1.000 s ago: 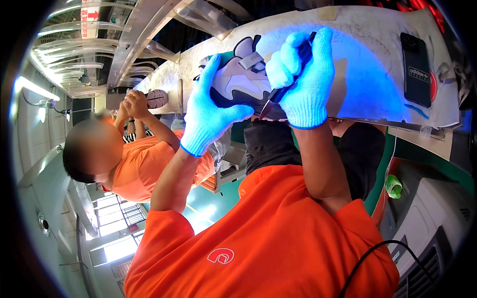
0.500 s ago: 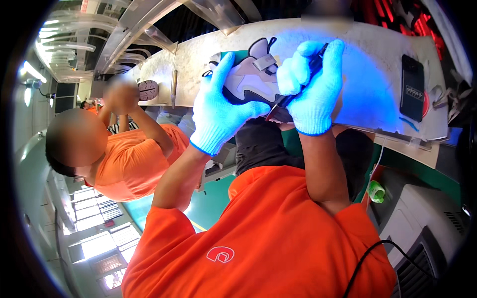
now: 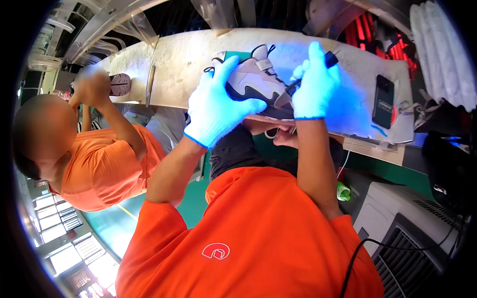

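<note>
I am holding a grey-and-white sneaker with black trim [image 3: 258, 82] over the far edge of the pale, scuffed worktop [image 3: 184, 64], tilted so that its side faces me. My left hand [image 3: 216, 107], in a white knit glove, is clamped around the heel end of the shoe, thumb stretched along its lower edge. My right hand [image 3: 315, 87], gloved the same way, is closed on a slim black pen-like tool [image 3: 310, 72] whose tip is touching the shoe near the toe end, where a blue-violet glow is spreading over the upper and the worktop to the right. To do this well, I judge that I should be keeping the left grip firm so the shoe cannot rock, steadying my right wrist, and moving the tip slowly along the seam with light pressure so it does not slip onto clean material. A flat black handset [image 3: 383, 102] is lying further right on the worktop, well apart from the shoe. On my left, a person in an orange shirt [image 3: 107, 166] is holding another dark shoe [image 3: 119, 84] up at the worktop.
</note>
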A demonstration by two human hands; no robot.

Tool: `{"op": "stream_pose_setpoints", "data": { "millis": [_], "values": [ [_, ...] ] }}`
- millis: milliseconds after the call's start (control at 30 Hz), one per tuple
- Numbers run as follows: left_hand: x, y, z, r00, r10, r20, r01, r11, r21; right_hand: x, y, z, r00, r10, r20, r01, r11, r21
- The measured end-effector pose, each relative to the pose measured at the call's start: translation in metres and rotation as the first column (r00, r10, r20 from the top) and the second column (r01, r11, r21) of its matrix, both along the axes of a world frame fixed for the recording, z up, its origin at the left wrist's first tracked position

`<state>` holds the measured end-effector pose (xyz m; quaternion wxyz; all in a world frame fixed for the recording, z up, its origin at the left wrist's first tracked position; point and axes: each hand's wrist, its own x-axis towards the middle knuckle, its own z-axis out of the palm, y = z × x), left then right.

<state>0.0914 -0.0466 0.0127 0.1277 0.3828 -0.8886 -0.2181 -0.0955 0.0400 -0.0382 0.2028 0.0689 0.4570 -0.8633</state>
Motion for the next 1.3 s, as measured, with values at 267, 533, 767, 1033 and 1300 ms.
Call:
{"op": "stream_pose_setpoints", "data": {
  "millis": [267, 533, 767, 1033, 1300],
  "values": [
    [-0.025, -0.071, -0.008, 0.979, -0.172, 0.111, 0.130, 0.942, 0.310, -0.109, 0.068, -0.087, 0.982, 0.123, 0.143, -0.091, 0.974, -0.207],
    [-0.055, -0.044, 0.029, 0.786, -0.618, 0.012, 0.615, 0.779, -0.119, -0.051, 0.117, -0.079, 0.982, 0.178, -0.060, -0.179, 0.984, -0.013],
    [-0.096, 0.019, 0.045, 0.739, -0.673, 0.039, 0.670, 0.740, 0.058, -0.042, 0.092, -0.059, 0.938, 0.295, -0.180, -0.179, 0.860, 0.477],
    [-0.007, -0.050, 0.021, 0.808, -0.584, -0.072, 0.573, 0.809, -0.128, -0.112, 0.107, -0.033, 0.685, 0.687, -0.240, -0.576, 0.714, 0.398],
    [-0.004, -0.042, -0.026, 0.788, -0.605, 0.115, 0.612, 0.790, -0.040, -0.069, 0.099, -0.016, 0.649, 0.730, -0.216, -0.408, 0.573, 0.711]
  ]
}}
